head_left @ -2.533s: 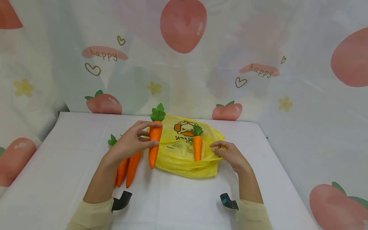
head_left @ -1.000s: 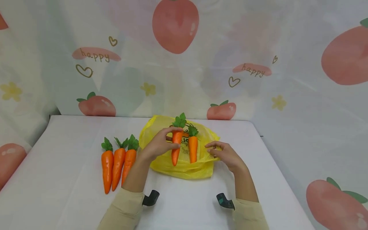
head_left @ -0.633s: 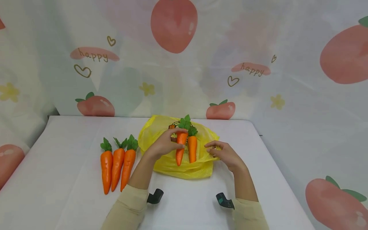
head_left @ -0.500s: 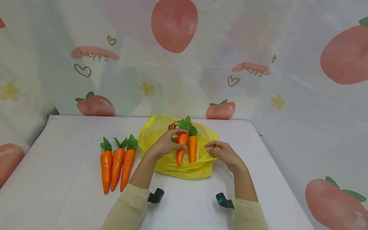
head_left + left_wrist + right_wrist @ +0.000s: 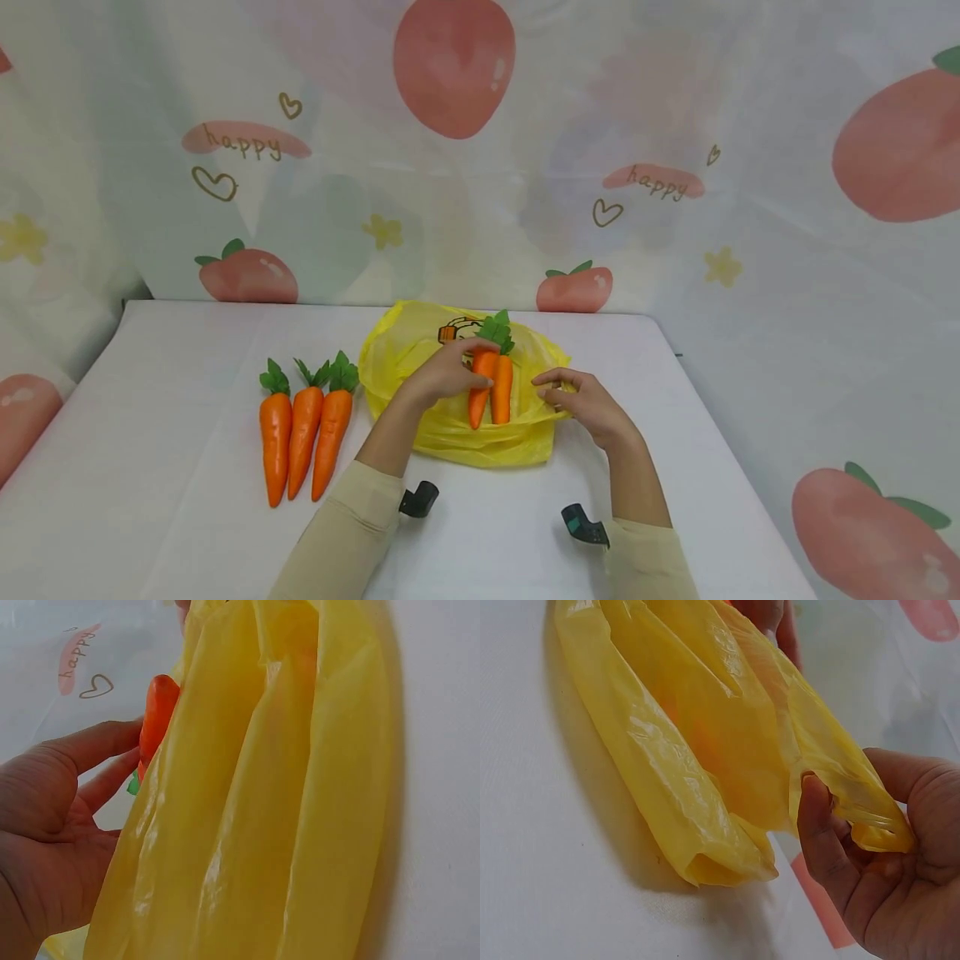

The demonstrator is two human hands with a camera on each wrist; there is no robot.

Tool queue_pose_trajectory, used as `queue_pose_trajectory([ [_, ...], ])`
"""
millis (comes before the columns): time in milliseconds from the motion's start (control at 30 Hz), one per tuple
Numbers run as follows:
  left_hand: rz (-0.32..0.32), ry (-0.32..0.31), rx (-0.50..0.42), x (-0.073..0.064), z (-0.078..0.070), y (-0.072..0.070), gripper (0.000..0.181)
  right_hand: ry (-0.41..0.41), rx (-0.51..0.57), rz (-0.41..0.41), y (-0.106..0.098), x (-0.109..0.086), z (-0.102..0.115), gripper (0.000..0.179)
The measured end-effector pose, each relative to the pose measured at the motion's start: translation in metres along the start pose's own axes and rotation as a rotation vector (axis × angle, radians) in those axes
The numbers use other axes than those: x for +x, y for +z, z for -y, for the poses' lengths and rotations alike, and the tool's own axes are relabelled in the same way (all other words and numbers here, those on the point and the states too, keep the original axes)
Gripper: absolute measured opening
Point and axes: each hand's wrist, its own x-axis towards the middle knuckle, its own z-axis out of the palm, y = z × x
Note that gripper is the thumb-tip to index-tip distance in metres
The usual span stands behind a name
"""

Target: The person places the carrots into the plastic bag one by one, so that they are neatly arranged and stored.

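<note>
My left hand (image 5: 448, 373) holds an orange carrot (image 5: 477, 408) with green leaves between thumb and fingers, over the opening of a yellow plastic bag (image 5: 480, 450). Beside it, a second carrot (image 5: 504, 392) lies partly in the bag, its lower tip hidden behind the front edge. At the bag's right side my right hand (image 5: 592, 404) grips the rim. The right wrist view has those fingers (image 5: 817, 817) curled round the yellow film. In the left wrist view the held carrot's tip (image 5: 161, 694) sticks up beside the bag's outer wall (image 5: 225, 795).
Three more carrots lie side by side on the white table (image 5: 187, 500), left of the bag: a left one (image 5: 275, 446), a middle one (image 5: 306, 433) and a right one (image 5: 332, 437). A patterned backdrop (image 5: 465, 233) stands behind the table's far edge.
From the table's left side, my left hand has carried its carrot rightward over the bag and down next to the second carrot. The right hand keeps its grip on the rim.
</note>
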Motion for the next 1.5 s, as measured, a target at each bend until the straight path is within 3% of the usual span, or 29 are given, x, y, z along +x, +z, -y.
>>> queue_pose_trajectory([
  [167,0.001,-0.038,0.017,0.006,0.003,0.006,0.052,0.013,0.0,0.003,0.0,0.0,-0.002,0.024],
  [533,-0.01,-0.095,0.001,0.004,0.012,0.014,0.051,-0.013,0.011,0.027,-0.001,-0.001,0.001,0.03],
  [733,-0.035,-0.054,-0.01,0.008,0.007,0.014,0.052,0.0,0.004,0.019,-0.002,0.002,-0.003,0.03],
  [967,-0.115,-0.014,0.002,0.015,0.009,0.021,0.053,0.003,0.002,0.011,-0.002,0.002,-0.003,0.029],
  [1133,-0.079,-0.018,0.04,0.017,0.014,0.029,0.052,0.0,-0.002,0.012,-0.003,0.002,-0.003,0.027],
  [1500,-0.046,0.01,-0.021,0.012,0.013,0.032,0.051,-0.015,0.014,0.002,-0.003,0.001,-0.005,0.024],
])
